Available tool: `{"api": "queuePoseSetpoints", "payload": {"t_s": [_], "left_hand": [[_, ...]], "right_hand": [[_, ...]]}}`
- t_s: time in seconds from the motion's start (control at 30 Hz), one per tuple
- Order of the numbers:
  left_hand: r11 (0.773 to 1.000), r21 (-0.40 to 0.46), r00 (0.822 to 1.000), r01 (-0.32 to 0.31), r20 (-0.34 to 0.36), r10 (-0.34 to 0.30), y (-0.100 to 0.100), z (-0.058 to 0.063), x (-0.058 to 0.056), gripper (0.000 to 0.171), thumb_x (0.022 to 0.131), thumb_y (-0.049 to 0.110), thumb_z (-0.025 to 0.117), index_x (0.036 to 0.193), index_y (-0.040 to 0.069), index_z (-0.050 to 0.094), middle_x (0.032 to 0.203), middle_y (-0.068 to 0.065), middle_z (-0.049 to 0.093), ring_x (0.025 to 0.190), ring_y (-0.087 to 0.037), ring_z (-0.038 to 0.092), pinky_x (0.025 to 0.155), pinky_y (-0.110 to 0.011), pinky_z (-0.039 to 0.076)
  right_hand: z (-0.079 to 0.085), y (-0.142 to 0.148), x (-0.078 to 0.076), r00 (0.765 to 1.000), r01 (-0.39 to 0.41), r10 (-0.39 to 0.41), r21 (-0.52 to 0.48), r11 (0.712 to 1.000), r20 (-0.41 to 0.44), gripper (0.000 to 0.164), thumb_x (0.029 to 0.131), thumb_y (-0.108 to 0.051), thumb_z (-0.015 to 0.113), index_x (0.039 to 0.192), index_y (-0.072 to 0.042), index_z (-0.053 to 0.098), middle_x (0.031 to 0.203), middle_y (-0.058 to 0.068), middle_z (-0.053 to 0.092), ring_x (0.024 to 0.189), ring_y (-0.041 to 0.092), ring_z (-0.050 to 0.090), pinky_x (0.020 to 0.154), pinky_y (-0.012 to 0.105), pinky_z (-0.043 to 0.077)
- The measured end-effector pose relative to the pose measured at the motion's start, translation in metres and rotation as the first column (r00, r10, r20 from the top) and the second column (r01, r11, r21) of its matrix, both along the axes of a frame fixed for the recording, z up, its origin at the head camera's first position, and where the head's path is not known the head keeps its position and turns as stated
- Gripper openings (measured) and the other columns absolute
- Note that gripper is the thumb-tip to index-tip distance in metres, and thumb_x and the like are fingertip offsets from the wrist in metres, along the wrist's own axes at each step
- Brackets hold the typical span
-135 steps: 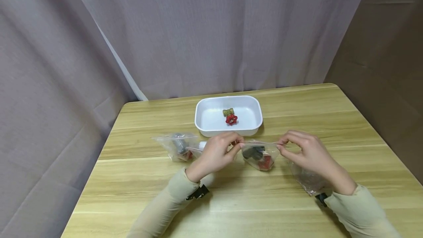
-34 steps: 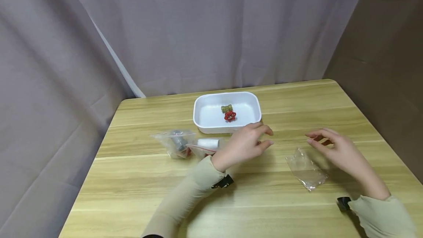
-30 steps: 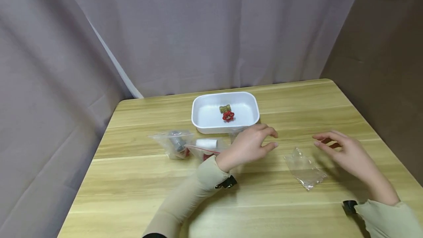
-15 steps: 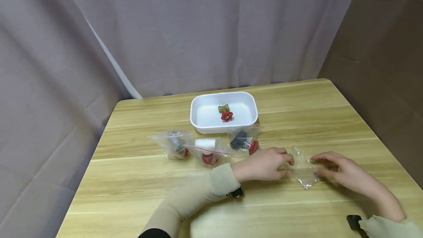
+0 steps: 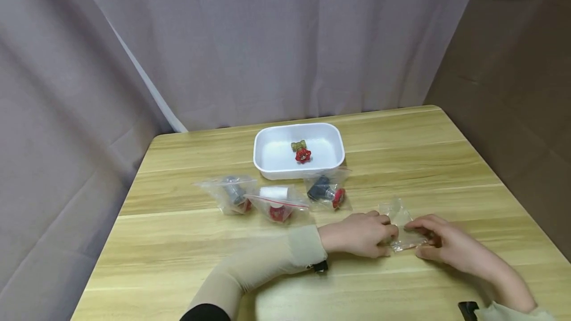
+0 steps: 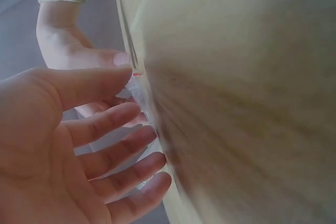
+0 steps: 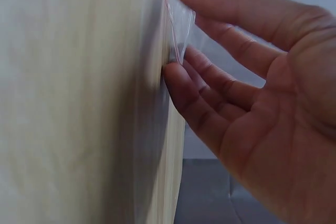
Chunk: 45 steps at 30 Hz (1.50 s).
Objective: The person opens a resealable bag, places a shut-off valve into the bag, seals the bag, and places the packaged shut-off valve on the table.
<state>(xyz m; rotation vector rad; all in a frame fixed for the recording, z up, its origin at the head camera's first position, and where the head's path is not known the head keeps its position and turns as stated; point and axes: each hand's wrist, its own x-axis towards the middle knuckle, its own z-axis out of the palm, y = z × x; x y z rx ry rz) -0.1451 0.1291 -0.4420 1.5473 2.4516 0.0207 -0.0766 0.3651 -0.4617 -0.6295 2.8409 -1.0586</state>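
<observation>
A flat, clear zip bag (image 5: 400, 234) lies on the wooden table between the two hands, with nothing seen inside. My left hand (image 5: 363, 234) is at its left edge, palm down; the left wrist view shows relaxed, spread fingers (image 6: 118, 158) and nothing gripped. At the bag's right edge, my right hand (image 5: 455, 246) has thumb and index finger apart, touching the plastic. In the right wrist view the bag's edge (image 7: 181, 30) runs beside the thumb and loosely bent fingers (image 7: 194, 95). Part of the bag is hidden behind the fingers.
Three filled zip bags stand left: one with a grey valve (image 5: 235, 191), one with a white and red valve (image 5: 276, 204), one with a dark, red-handled valve (image 5: 321, 189). Behind them, a white tray (image 5: 263, 162) holds a brass valve with red handwheel (image 5: 302, 154).
The bag with the dark valve, held earlier by both hands, now stands before the tray, released. Both hands have moved to the flat bag, the left rightward, the right nearer the front edge.
</observation>
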Motion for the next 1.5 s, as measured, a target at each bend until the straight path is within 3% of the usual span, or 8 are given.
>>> {"api": "queuePoseSetpoints", "payload": {"t_s": [0.4, 0.6, 0.7, 0.87, 1.1, 1.23, 1.37, 1.5], "left_hand": [[1.000, 0.013, 1.000, -0.008, 0.003, 0.008, -0.003, -0.002, 0.000, 0.037, 0.094, 0.046, 0.068, 0.128, 0.031, 0.062, 0.116, 0.015, 0.056, 0.101, -0.002, 0.051, 0.076, -0.019, 0.046], [0.984, 0.167, 0.998, -0.058, 0.034, 0.053, -0.007, 0.001, -0.006, 0.035, 0.096, 0.045, 0.066, 0.127, 0.027, 0.064, 0.115, 0.014, 0.060, 0.096, 0.000, 0.055, 0.072, -0.013, 0.044], [0.950, 0.299, 0.995, -0.093, 0.048, 0.082, -0.013, 0.011, -0.012, 0.031, 0.099, 0.041, 0.063, 0.126, 0.024, 0.066, 0.116, 0.013, 0.063, 0.096, 0.002, 0.058, 0.074, -0.011, 0.044], [0.857, 0.502, 0.993, -0.118, 0.035, 0.116, -0.029, 0.037, -0.021, 0.022, 0.102, 0.032, 0.061, 0.118, 0.020, 0.069, 0.112, 0.012, 0.068, 0.099, 0.002, 0.061, 0.080, -0.010, 0.045], [0.759, 0.636, 0.983, -0.138, -0.003, 0.181, -0.052, 0.063, -0.031, 0.016, 0.101, 0.026, 0.064, 0.110, 0.017, 0.072, 0.108, 0.008, 0.072, 0.100, -0.001, 0.063, 0.086, -0.011, 0.044], [0.727, 0.664, 0.977, -0.173, 0.024, 0.210, -0.064, 0.069, -0.035, 0.015, 0.101, 0.024, 0.065, 0.110, 0.015, 0.073, 0.108, 0.006, 0.072, 0.099, -0.004, 0.063, 0.085, -0.013, 0.045], [0.715, 0.672, 0.972, -0.191, 0.026, 0.235, -0.072, 0.070, -0.037, 0.016, 0.100, 0.026, 0.065, 0.110, 0.015, 0.073, 0.109, 0.005, 0.071, 0.101, -0.006, 0.062, 0.089, -0.015, 0.044], [0.700, 0.678, 0.963, -0.225, 0.044, 0.267, -0.081, 0.071, -0.037, 0.020, 0.099, 0.031, 0.067, 0.112, 0.016, 0.071, 0.113, 0.006, 0.069, 0.109, -0.009, 0.060, 0.096, -0.016, 0.042]], "right_hand": [[0.003, -0.009, 0.000, 0.998, 0.057, -0.054, 0.062, 0.996, -0.043, 0.021, 0.087, -0.009, 0.078, 0.105, -0.019, 0.072, 0.106, -0.003, 0.066, 0.089, -0.002, 0.056, 0.068, 0.023, 0.049], [0.013, -0.018, -0.003, 0.979, 0.161, -0.160, -0.003, 0.987, -0.126, 0.013, 0.092, -0.006, 0.073, 0.101, -0.015, 0.073, 0.090, -0.005, 0.070, 0.075, 0.000, 0.058, 0.061, 0.022, 0.050], [0.025, -0.024, -0.007, 0.950, 0.195, -0.199, -0.041, 0.980, -0.239, 0.013, 0.092, -0.003, 0.073, 0.100, -0.013, 0.073, 0.094, -0.003, 0.072, 0.081, -0.003, 0.061, 0.067, 0.015, 0.051], [0.054, -0.039, -0.014, 0.886, 0.214, -0.247, -0.127, 0.969, -0.393, 0.018, 0.088, 0.002, 0.075, 0.099, -0.012, 0.075, 0.095, -0.007, 0.071, 0.085, -0.010, 0.059, 0.074, 0.005, 0.046], [0.084, -0.064, -0.026, 0.855, 0.199, -0.256, -0.171, 0.965, -0.451, 0.025, 0.084, 0.003, 0.079, 0.098, -0.017, 0.076, 0.095, -0.010, 0.071, 0.089, -0.013, 0.058, 0.078, 0.005, 0.043], [0.089, -0.076, -0.034, 0.842, 0.163, -0.230, -0.176, 0.971, -0.488, 0.029, 0.079, 0.007, 0.081, 0.097, -0.015, 0.076, 0.093, -0.005, 0.072, 0.086, -0.010, 0.059, 0.073, 0.007, 0.046], [0.090, -0.085, -0.039, 0.837, 0.148, -0.222, -0.184, 0.972, -0.500, 0.031, 0.077, 0.007, 0.082, 0.097, -0.016, 0.076, 0.091, -0.004, 0.073, 0.084, -0.008, 0.059, 0.065, 0.010, 0.045], [0.090, -0.092, -0.044, 0.824, 0.137, -0.216, -0.185, 0.973, -0.525, 0.030, 0.077, 0.006, 0.082, 0.096, -0.015, 0.076, 0.090, -0.005, 0.072, 0.085, -0.006, 0.059, 0.068, 0.009, 0.045]]}}
